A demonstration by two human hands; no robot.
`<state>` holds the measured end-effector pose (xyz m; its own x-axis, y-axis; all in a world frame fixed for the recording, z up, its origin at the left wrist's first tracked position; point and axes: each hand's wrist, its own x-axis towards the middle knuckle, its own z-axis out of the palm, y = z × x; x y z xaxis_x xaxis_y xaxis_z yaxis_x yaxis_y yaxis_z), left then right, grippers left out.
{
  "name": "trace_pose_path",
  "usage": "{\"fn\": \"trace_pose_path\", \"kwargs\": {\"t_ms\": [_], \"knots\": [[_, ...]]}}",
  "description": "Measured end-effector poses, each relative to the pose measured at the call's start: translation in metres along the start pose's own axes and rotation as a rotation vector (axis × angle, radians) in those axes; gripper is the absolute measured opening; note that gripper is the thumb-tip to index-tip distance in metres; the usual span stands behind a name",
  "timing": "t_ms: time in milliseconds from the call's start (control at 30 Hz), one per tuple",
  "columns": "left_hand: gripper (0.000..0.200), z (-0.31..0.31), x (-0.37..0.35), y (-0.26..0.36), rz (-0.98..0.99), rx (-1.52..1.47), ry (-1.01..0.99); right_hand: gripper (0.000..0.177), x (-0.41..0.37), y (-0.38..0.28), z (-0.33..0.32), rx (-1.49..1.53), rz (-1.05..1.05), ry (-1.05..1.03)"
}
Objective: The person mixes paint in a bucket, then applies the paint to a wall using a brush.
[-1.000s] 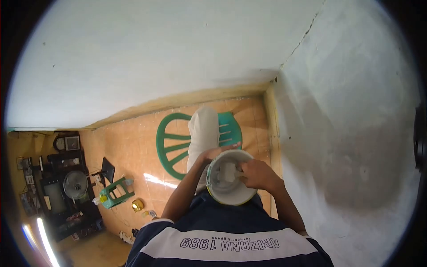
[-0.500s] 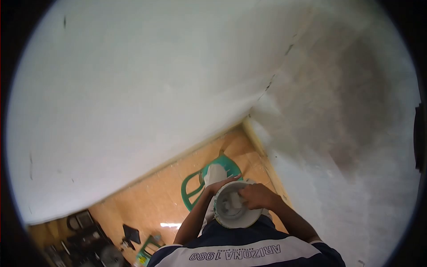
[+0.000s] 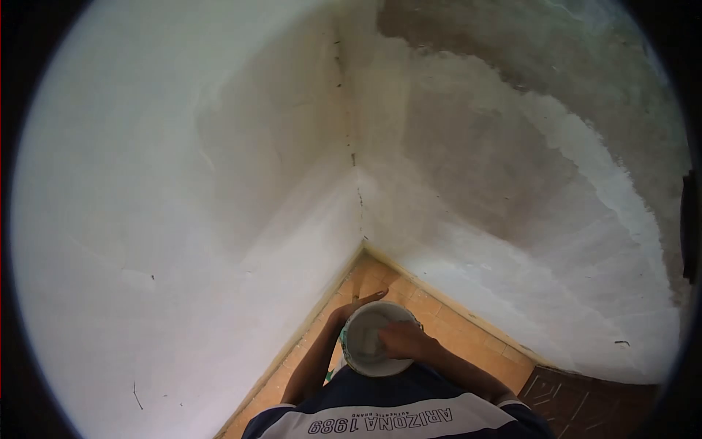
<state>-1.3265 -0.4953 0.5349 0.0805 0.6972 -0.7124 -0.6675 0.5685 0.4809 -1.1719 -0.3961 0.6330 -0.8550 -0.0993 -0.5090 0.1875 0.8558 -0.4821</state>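
Observation:
A pale, round bucket [image 3: 357, 358] with green marks on its outside is held close against my dark blue and white shirt. Around its far left side curves my left hand [image 3: 360, 304], fingers stretched out along the outside near the rim. My right hand [image 3: 402, 340] is closed and reaches over the right rim into the bucket. Whatever its fingers grip is hidden below them. Whitish material coats the bucket's inside.
Two walls [image 3: 146, 183] meet in a corner ahead, with dark cracks down the seam and damp-looking grey-brown patches. Orange floor tiles [image 3: 439, 322] lie below. A dark brown patterned panel [image 3: 585, 402] is at the lower right.
My view has turned right, so the corner is more central and the green chair and clutter at lower left have mostly left sight. Both hands stay at the bucket.

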Motion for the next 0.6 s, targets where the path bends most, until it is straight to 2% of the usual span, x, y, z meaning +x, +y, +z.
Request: {"fn": "trace_pose_path", "kwargs": {"t_ms": [67, 100, 133, 200, 233, 300, 333, 400, 433, 500, 533, 600], "knots": [[0.066, 0.025, -0.001, 0.013, 0.12, 0.2, 0.0, 0.021, -0.015, 0.013, 0.004, 0.002, 0.032, 0.041], [0.067, 0.027, 0.008, 0.01, 0.383, 0.3, -0.023, 0.021, -0.018, 0.017, 0.001, 0.004, 0.016, 0.064], [0.067, 0.028, 0.011, 0.014, 0.373, 0.3, -0.021, 0.02, -0.021, 0.022, -0.004, 0.004, 0.0, 0.087], [0.067, 0.034, 0.008, 0.046, 0.27, 0.418, -0.185, 0.02, -0.036, 0.032, -0.022, 0.03, 0.018, 0.137], [0.067, 0.029, 0.01, 0.062, 0.259, 0.342, -0.197, 0.02, -0.045, 0.024, -0.072, 0.03, 0.045, 0.122], [0.066, 0.004, 0.054, 0.034, 0.589, 0.62, -0.21, 0.02, -0.065, 0.025, -0.088, 0.045, 0.086, 0.155], [0.066, 0.016, 0.04, 0.041, 0.562, 0.601, -0.202, 0.02, -0.068, 0.025, -0.09, 0.05, 0.131, 0.176], [0.062, 0.053, 0.008, 0.085, 0.256, 0.553, -0.221, 0.02, -0.058, 0.036, -0.076, 0.035, 0.132, 0.163], [0.062, 0.049, 0.018, 0.081, 0.236, 0.532, -0.216, 0.02, -0.056, 0.039, -0.069, 0.003, 0.142, 0.173], [0.06, 0.047, 0.028, 0.078, 0.376, 0.676, -0.26, 0.021, -0.06, 0.042, -0.081, -0.001, 0.097, 0.085], [0.06, 0.047, 0.03, 0.075, 0.367, 0.665, -0.25, 0.022, -0.059, 0.045, -0.08, -0.026, 0.057, 0.061], [0.065, 0.064, 0.016, 0.081, 0.227, 0.432, -0.163, 0.017, -0.061, 0.046, -0.083, -0.048, 0.027, 0.049]]}}
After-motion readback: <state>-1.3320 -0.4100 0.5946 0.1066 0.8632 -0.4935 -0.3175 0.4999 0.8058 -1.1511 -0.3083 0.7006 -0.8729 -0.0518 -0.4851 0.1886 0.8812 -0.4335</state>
